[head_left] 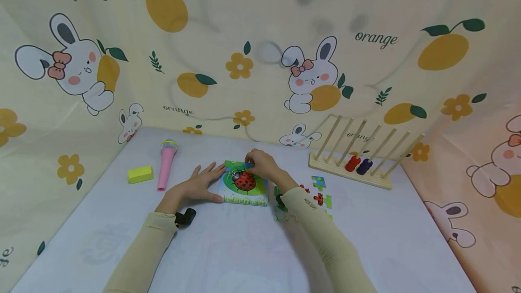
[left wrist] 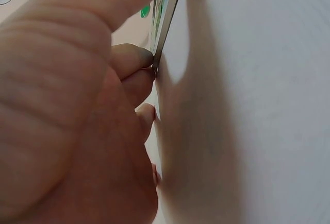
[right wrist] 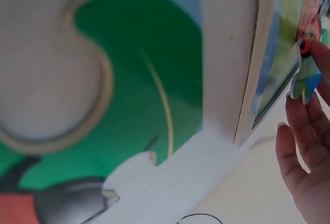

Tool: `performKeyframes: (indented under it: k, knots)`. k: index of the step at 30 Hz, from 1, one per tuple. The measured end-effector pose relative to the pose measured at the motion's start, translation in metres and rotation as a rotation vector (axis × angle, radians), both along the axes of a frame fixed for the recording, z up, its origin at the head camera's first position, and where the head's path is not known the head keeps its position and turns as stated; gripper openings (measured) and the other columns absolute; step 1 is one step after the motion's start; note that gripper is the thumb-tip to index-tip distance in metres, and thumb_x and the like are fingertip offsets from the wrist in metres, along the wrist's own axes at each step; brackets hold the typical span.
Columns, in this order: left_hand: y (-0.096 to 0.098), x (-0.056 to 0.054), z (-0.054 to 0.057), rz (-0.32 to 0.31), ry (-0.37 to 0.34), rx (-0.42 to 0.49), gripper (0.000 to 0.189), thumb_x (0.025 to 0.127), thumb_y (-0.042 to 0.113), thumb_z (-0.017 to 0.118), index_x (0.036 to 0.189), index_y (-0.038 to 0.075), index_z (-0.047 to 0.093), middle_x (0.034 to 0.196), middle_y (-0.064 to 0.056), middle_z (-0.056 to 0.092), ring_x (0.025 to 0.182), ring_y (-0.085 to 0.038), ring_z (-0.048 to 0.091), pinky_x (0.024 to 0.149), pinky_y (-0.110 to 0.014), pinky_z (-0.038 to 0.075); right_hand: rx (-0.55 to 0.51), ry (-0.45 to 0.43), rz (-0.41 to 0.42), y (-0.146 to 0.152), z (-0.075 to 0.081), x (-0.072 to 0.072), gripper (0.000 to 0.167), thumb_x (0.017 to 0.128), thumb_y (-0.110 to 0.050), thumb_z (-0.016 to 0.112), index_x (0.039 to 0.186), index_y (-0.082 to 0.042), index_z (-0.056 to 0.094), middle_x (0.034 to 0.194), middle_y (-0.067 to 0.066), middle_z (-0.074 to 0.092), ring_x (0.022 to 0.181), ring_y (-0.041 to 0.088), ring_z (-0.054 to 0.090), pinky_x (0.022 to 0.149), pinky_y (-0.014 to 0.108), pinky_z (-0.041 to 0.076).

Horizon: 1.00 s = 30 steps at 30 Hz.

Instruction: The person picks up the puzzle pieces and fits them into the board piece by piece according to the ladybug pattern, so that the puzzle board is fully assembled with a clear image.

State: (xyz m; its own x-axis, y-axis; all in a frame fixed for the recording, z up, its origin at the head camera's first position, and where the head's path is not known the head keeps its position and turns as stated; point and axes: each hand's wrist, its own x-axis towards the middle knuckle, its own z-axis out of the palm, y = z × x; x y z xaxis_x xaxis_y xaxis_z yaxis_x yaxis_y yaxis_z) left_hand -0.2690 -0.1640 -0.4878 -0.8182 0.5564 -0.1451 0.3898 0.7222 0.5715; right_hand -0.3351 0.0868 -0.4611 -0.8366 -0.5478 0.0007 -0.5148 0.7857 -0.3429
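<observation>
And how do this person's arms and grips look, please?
This person wears long, pale beige fabric sleeves; small dark lettering marks the right one. A black, rounded device sits at the left cuff. The left grip and right grip are gloveless.

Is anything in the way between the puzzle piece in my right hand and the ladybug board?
Nothing visible is: your right hand holds the puzzle piece at the upper part of the ladybug board. Your left hand touches the board's left side, out of the way.
</observation>
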Motion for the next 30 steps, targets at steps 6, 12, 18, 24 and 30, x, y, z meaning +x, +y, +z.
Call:
performKeyframes:
  k: [6, 12, 18, 24, 30]
  knots:
    - [0.0002, 0.0001, -0.0006, -0.007, 0.009, -0.005, 0.104, 0.081, 0.056, 0.076, 0.158, 0.009, 0.026, 0.166, -0.008, 0.015, 0.152, -0.036, -0.001, 0.114, -0.066, -0.008, 0.004, -0.011, -0.025, -0.0038, -0.0008, 0.0004, 0.031, 0.087, -0.019, 0.080, 0.112, -0.006, 0.068, 0.100, 0.005, 0.063, 0.090, 0.019, 0.059, 0.081, 0.036, 0.051]
    - [-0.0005, -0.0003, -0.0019, -0.009, 0.015, -0.008, 0.104, 0.081, 0.056, 0.076, 0.158, 0.008, 0.025, 0.166, -0.007, 0.015, 0.152, -0.035, -0.001, 0.114, -0.066, -0.008, 0.056, 0.008, -0.022, -0.0062, 0.0004, 0.0006, 0.028, 0.087, -0.024, 0.079, 0.108, -0.008, 0.070, 0.098, 0.003, 0.064, 0.090, 0.018, 0.058, 0.088, 0.043, 0.047]
    - [-0.0003, 0.0002, -0.0013, -0.005, 0.011, -0.001, 0.104, 0.081, 0.055, 0.077, 0.158, 0.008, 0.025, 0.166, -0.007, 0.015, 0.152, -0.036, -0.001, 0.114, -0.065, -0.009, 0.070, 0.016, -0.015, -0.0080, 0.0005, 0.0013, 0.028, 0.088, -0.024, 0.078, 0.110, -0.008, 0.070, 0.100, 0.003, 0.066, 0.093, 0.018, 0.059, 0.089, 0.045, 0.042]
    - [-0.0004, 0.0012, -0.0001, -0.005, 0.015, -0.003, 0.104, 0.081, 0.055, 0.077, 0.158, 0.008, 0.025, 0.166, -0.008, 0.015, 0.152, -0.036, -0.001, 0.114, -0.065, -0.008, 0.074, 0.013, -0.010, -0.0098, -0.0003, 0.0013, 0.029, 0.089, -0.023, 0.078, 0.112, -0.008, 0.071, 0.102, 0.004, 0.066, 0.094, 0.020, 0.060, 0.089, 0.045, 0.044]
    - [-0.0008, 0.0009, -0.0005, -0.010, 0.019, 0.002, 0.103, 0.082, 0.055, 0.076, 0.158, 0.008, 0.025, 0.166, -0.008, 0.015, 0.152, -0.036, -0.001, 0.114, -0.066, -0.008, 0.088, 0.001, -0.008, -0.0102, 0.0012, 0.0014, 0.029, 0.089, -0.023, 0.076, 0.114, -0.007, 0.071, 0.103, 0.004, 0.066, 0.096, 0.021, 0.061, 0.090, 0.046, 0.046]
